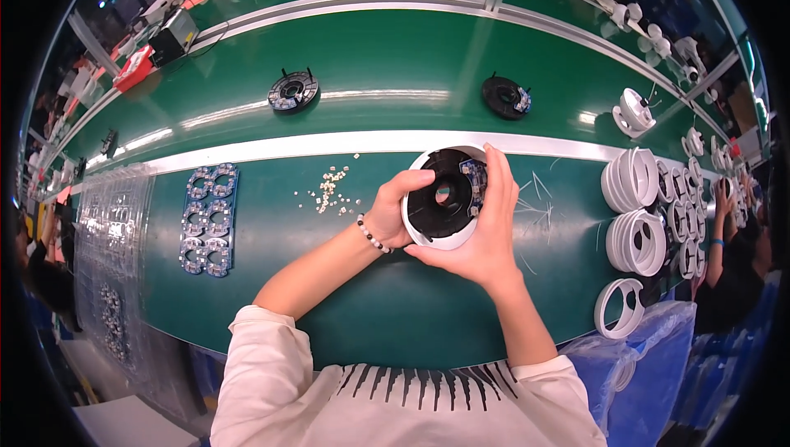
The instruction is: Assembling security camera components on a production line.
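Above the middle of the green table I hold a round white plastic housing [448, 242] between both hands. A black disc with a hole at its centre [428, 218] sits inside it, and a small blue circuit board [471, 179] is on the disc's right side. My left hand [388, 215] is closed on the housing's left side, its thumb over the black disc. My right hand [490, 243] wraps the right side, with its fingers along the far right rim and its thumb under the near edge.
A blue circuit board panel [209, 221] and small pale connectors [329, 189] lie to the left. Thin wires [539, 212] are at right, beside stacked white rings [635, 243]. Two black discs, one left [293, 91] and one right [505, 97], lie on the green surface beyond the white rail.
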Available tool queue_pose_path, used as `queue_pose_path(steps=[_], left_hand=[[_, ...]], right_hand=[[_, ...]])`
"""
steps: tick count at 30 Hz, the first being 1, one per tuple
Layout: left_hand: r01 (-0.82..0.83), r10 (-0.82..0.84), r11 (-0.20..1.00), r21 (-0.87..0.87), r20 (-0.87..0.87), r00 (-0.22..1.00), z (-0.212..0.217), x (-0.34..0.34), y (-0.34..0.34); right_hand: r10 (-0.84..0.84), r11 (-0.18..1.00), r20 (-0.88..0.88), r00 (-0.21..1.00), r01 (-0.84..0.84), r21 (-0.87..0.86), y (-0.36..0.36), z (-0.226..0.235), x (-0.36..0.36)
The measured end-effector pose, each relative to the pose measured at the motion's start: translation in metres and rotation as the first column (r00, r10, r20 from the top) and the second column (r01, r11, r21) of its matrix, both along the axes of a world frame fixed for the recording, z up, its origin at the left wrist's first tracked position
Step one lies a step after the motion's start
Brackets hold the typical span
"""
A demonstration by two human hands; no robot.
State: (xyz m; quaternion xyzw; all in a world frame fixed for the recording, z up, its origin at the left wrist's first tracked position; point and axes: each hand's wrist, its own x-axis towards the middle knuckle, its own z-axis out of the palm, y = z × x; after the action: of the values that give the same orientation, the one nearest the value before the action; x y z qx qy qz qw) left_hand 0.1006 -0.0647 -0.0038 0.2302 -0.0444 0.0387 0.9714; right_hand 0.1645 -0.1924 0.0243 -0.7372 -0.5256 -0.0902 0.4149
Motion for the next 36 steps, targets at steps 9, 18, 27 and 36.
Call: queue_pose_path(steps=[9, 18, 27, 36], left_hand=[[-0.089, 0.089, 0.996, 0.001, -0.069, 0.994, -0.002, 0.03, -0.02], [-0.45, 0.531, 0.846, 0.285, -0.389, 0.753, -0.037, 0.133, 0.106], [0.04, 0.858, -0.403, 0.914, 0.362, 0.364, -0.036, 0.202, 0.171], [0.249, 0.549, -0.575, 0.779, 0.143, 0.823, -0.032, 0.341, 0.004]], right_hand=[[-0.142, 0.984, -0.123, 0.982, 0.154, 0.09, -0.022, -0.03, 0.011], [-0.843, 0.534, 0.146, 0.517, 0.837, 0.12, -0.183, -0.022, 0.058], [-0.967, 0.256, -0.044, 0.253, 0.951, -0.171, -0.251, -0.084, 0.045], [-0.985, 0.114, -0.135, 0.105, 0.992, -0.058, -0.25, -0.079, 0.047]])
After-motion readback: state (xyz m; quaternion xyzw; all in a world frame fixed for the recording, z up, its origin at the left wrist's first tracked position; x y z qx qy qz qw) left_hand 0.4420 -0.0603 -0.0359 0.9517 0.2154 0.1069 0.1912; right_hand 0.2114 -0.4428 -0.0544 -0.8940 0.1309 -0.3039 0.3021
